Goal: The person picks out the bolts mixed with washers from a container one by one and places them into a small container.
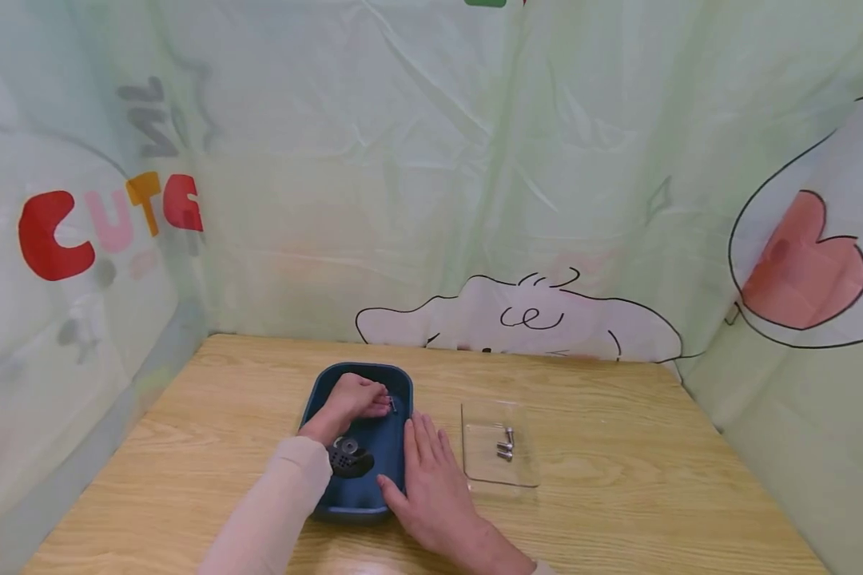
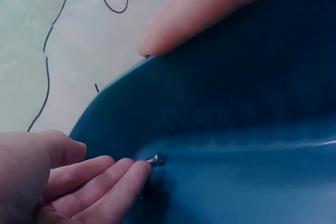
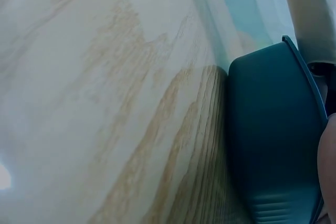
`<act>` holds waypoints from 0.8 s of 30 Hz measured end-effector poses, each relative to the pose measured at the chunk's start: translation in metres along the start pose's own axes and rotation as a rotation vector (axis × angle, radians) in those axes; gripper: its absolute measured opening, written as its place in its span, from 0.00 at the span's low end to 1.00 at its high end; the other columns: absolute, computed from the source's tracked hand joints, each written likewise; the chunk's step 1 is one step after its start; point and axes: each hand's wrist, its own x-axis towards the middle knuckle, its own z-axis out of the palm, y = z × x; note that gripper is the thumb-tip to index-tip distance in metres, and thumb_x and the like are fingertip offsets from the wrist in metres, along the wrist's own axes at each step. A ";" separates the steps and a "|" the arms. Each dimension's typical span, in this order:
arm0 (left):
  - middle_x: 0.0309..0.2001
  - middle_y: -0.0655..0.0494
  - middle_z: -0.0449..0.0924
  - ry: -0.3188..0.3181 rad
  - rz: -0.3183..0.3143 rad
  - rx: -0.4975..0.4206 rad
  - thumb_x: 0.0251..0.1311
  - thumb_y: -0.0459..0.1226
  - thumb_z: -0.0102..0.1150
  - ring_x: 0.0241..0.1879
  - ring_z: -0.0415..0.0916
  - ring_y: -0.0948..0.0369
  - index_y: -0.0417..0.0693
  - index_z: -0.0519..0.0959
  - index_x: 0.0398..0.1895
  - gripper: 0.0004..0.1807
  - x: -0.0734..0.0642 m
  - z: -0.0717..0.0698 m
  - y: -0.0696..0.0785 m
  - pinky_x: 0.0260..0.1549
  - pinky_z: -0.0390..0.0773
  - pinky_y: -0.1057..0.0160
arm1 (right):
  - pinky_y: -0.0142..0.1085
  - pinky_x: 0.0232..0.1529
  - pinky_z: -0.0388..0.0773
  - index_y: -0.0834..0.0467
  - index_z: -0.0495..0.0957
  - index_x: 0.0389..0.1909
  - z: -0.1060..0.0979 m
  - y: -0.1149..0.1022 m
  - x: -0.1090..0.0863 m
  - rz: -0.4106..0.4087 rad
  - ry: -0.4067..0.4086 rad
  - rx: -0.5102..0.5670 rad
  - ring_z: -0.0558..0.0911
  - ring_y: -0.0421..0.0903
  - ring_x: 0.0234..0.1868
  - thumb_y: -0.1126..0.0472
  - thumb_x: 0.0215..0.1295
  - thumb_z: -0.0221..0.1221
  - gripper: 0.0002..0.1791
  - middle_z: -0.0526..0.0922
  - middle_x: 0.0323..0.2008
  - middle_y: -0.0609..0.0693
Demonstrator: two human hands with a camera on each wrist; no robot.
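My left hand [image 1: 359, 397] reaches into the dark blue bin [image 1: 371, 511]. Its fingers [image 2: 118, 195] stretch toward a small metal bolt [image 2: 157, 159], with the fingertips at the bolt's shank. The thumb stays apart from the bolt in the left wrist view. Near the bin's far right corner lies that bolt [image 1: 393, 405] in the head view. Straight-fingered, my right hand [image 1: 435, 487] rests along the bin's right rim; the right wrist view catches only a bit of this hand [image 3: 328, 166] at the bin's edge.
Right of the bin, a clear plastic tray [image 1: 478, 467] holds a few metal bolts [image 1: 505, 447]. A black wrist device [image 1: 350, 459] sits on the left forearm, over the bin. The wooden table [image 1: 618, 479] is bordered by printed curtains [image 1: 295, 200].
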 end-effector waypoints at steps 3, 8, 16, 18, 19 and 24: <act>0.45 0.36 0.85 0.013 -0.010 0.012 0.72 0.35 0.51 0.42 0.88 0.51 0.29 0.81 0.50 0.16 -0.001 0.002 -0.002 0.45 0.86 0.60 | 0.56 0.79 0.48 0.62 0.50 0.77 0.001 0.000 0.000 0.013 -0.028 -0.004 0.45 0.54 0.81 0.32 0.69 0.47 0.48 0.45 0.80 0.57; 0.45 0.36 0.85 0.049 -0.020 0.031 0.72 0.35 0.50 0.44 0.87 0.50 0.30 0.80 0.50 0.16 0.000 0.005 -0.004 0.48 0.85 0.58 | 0.56 0.79 0.46 0.61 0.49 0.78 0.001 -0.002 0.000 0.019 -0.065 0.009 0.44 0.54 0.81 0.32 0.69 0.46 0.48 0.43 0.80 0.55; 0.44 0.36 0.85 0.054 -0.001 0.050 0.71 0.34 0.52 0.43 0.87 0.50 0.29 0.80 0.51 0.16 0.006 0.012 -0.002 0.48 0.85 0.56 | 0.55 0.79 0.46 0.60 0.48 0.78 -0.002 -0.003 0.000 0.024 -0.086 -0.003 0.44 0.53 0.81 0.32 0.69 0.45 0.48 0.41 0.81 0.54; 0.43 0.36 0.85 0.042 0.007 0.056 0.70 0.34 0.52 0.44 0.87 0.49 0.29 0.79 0.52 0.16 0.006 0.015 -0.002 0.49 0.85 0.55 | 0.55 0.79 0.46 0.60 0.48 0.78 -0.003 -0.003 0.001 0.022 -0.086 -0.008 0.44 0.53 0.81 0.31 0.69 0.45 0.48 0.42 0.81 0.55; 0.43 0.36 0.85 0.033 0.013 0.060 0.70 0.34 0.52 0.44 0.87 0.49 0.28 0.79 0.52 0.16 0.006 0.016 -0.002 0.49 0.85 0.55 | 0.55 0.79 0.47 0.60 0.48 0.78 -0.003 -0.003 0.001 0.021 -0.086 -0.011 0.44 0.53 0.81 0.31 0.69 0.44 0.48 0.42 0.81 0.55; 0.41 0.38 0.87 0.010 0.028 0.077 0.68 0.32 0.55 0.43 0.87 0.50 0.30 0.82 0.48 0.14 0.007 0.023 -0.001 0.49 0.85 0.55 | 0.55 0.79 0.48 0.61 0.48 0.78 -0.004 -0.001 0.000 0.021 -0.075 -0.024 0.45 0.53 0.81 0.31 0.69 0.44 0.48 0.42 0.80 0.55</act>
